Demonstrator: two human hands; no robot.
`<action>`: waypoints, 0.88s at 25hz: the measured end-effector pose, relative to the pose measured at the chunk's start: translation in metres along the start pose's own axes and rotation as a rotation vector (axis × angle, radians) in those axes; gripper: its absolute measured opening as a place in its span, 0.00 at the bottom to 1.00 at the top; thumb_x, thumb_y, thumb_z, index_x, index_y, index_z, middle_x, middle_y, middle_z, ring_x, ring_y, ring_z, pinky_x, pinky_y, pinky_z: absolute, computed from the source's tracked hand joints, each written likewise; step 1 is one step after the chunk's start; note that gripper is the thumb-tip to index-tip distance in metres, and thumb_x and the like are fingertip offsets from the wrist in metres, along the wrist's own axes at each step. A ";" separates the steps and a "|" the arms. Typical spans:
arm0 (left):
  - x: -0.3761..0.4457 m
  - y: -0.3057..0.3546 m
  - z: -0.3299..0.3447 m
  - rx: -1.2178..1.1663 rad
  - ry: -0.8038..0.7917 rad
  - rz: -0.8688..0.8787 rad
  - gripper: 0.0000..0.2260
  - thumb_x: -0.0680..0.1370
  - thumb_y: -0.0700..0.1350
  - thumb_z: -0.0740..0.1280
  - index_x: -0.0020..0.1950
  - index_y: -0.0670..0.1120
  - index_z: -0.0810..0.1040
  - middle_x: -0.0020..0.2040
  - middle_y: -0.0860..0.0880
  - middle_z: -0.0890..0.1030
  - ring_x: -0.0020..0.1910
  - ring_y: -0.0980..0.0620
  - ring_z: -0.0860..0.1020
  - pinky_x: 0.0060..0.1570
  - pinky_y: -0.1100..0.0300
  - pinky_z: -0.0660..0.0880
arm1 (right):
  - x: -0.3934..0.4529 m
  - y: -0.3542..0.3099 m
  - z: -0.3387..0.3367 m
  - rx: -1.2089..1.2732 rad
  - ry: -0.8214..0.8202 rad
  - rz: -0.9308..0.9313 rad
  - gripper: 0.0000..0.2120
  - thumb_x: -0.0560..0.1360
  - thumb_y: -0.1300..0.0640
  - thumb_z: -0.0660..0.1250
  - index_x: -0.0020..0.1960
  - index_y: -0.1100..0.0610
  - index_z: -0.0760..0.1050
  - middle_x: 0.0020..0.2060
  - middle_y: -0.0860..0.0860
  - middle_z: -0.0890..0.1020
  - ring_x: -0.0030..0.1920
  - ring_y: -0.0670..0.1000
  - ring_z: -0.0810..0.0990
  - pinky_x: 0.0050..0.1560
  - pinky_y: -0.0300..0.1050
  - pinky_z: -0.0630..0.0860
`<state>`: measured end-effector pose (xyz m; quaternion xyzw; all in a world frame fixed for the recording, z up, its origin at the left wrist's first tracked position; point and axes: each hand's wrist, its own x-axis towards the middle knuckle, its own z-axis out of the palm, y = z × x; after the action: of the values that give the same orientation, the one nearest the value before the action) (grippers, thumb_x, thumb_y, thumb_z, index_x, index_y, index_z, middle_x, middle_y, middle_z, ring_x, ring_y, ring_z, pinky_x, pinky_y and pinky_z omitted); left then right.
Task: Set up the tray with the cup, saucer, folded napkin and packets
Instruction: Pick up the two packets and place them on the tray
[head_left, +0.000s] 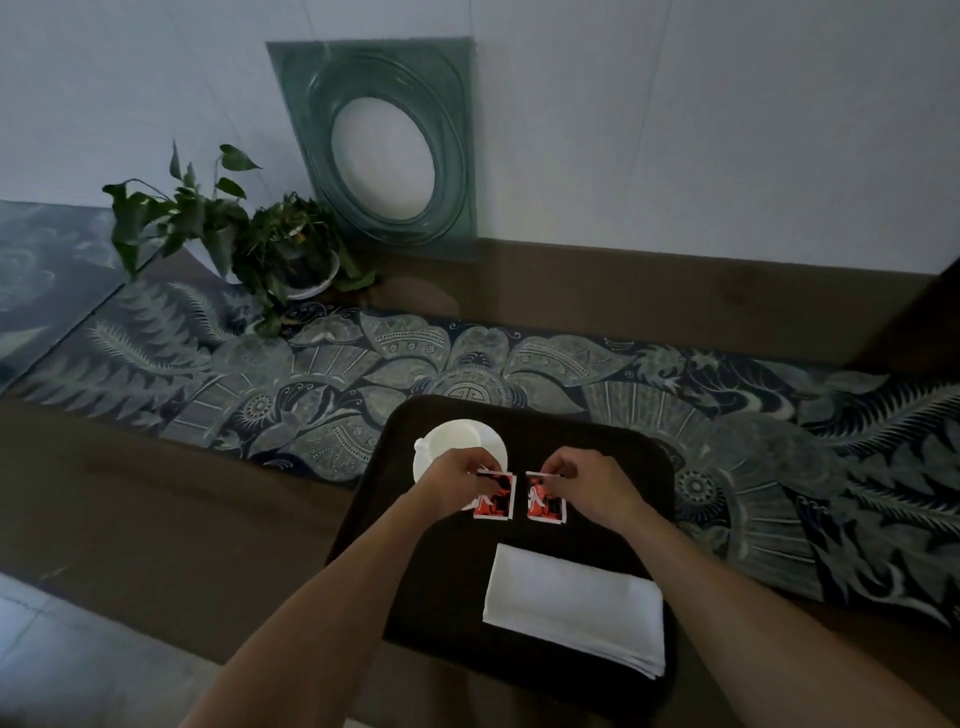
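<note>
Red-and-black packets: you pinch the left packet (494, 498) with your left hand (464, 477) and the right packet (545, 501) with your right hand (587, 475), side by side mid-tray (644, 457), probably squaring them; saucer (498, 441) behind, folded napkin (574, 613) nearer you.

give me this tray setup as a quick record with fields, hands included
tray: dark tray on a patterned table runner
cup and saucer: white cup on white saucer, far left part of the tray, partly hidden by the left hand
left packet: red packet, pinched at its top edge by the left hand
right packet: red packet, pinched at its top edge by the right hand
napkin: folded white napkin, near part of the tray, untouched
background: potted plants, green square frame leaning on the wall
</note>
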<state>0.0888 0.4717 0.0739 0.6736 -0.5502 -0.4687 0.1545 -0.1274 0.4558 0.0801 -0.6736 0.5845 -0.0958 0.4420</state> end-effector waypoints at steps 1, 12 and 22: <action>0.009 0.007 0.007 0.012 -0.017 0.011 0.08 0.72 0.43 0.73 0.41 0.58 0.79 0.45 0.50 0.80 0.46 0.50 0.80 0.47 0.55 0.78 | 0.002 0.009 -0.007 0.016 0.015 0.014 0.04 0.76 0.53 0.69 0.48 0.45 0.76 0.40 0.43 0.80 0.41 0.40 0.78 0.37 0.36 0.69; 0.071 0.049 0.070 0.062 -0.229 0.062 0.06 0.74 0.42 0.72 0.47 0.53 0.81 0.41 0.50 0.82 0.38 0.57 0.79 0.40 0.62 0.74 | 0.019 0.082 -0.035 0.218 0.078 0.154 0.04 0.73 0.54 0.72 0.46 0.47 0.80 0.42 0.44 0.83 0.44 0.42 0.80 0.44 0.37 0.73; 0.117 0.042 0.091 0.059 -0.222 0.074 0.16 0.68 0.42 0.78 0.52 0.55 0.79 0.41 0.52 0.81 0.40 0.55 0.81 0.42 0.60 0.76 | 0.044 0.103 -0.036 0.383 0.080 0.217 0.09 0.77 0.60 0.67 0.50 0.48 0.83 0.39 0.41 0.82 0.41 0.39 0.78 0.41 0.35 0.69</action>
<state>-0.0147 0.3814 0.0033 0.6011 -0.6019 -0.5179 0.0897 -0.2097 0.4077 0.0118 -0.5062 0.6416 -0.1836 0.5463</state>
